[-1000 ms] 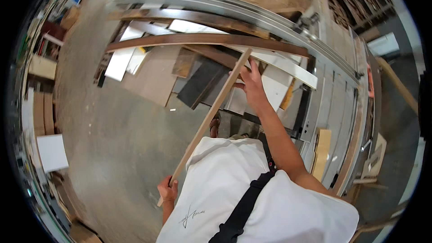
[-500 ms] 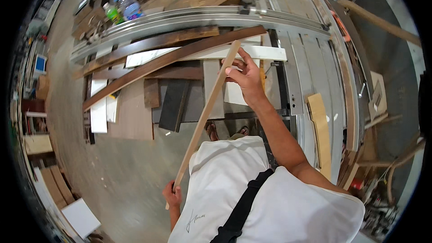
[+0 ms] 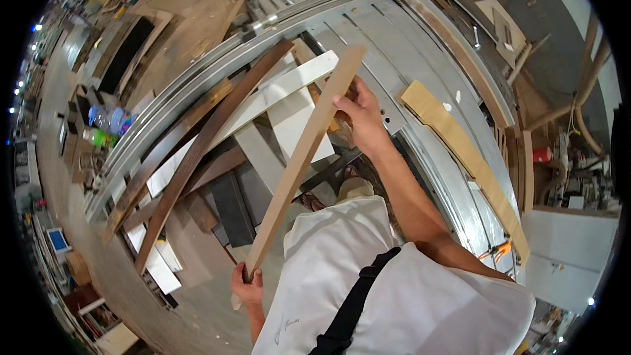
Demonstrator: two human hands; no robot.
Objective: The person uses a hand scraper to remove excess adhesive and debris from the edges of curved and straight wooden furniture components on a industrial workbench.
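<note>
A long, light-brown wooden strip point(image 3: 299, 158) runs slantwise in front of my body, its far end up and to the right. Near that upper end, my right hand point(image 3: 360, 110) pinches it, thumb on the near face and fingers behind. Down at the lower end my left hand point(image 3: 248, 284) is wrapped around the strip. Beyond it lie a dark brown board point(image 3: 213, 141), a white board point(image 3: 279, 92) and a short black board point(image 3: 231, 207), stacked loosely together. To the right of my right arm, a yellowish plywood piece with a shaped edge point(image 3: 460, 151) rests on the grey machine table point(image 3: 401, 39).
A metal rail point(image 3: 197, 75) crosses behind the boards. Plastic bottles point(image 3: 108, 121) stand past its left end. An orange-handled tool point(image 3: 503, 250) is beside the plywood's near end. Curved wooden bars point(image 3: 582, 85) rise at the far right. Concrete floor point(image 3: 207, 315) shows at lower left.
My view has turned to the right, so the boards and rail now slant more. The strip has rolled in my hands and shows a wider face. Both hands keep hold of it.
</note>
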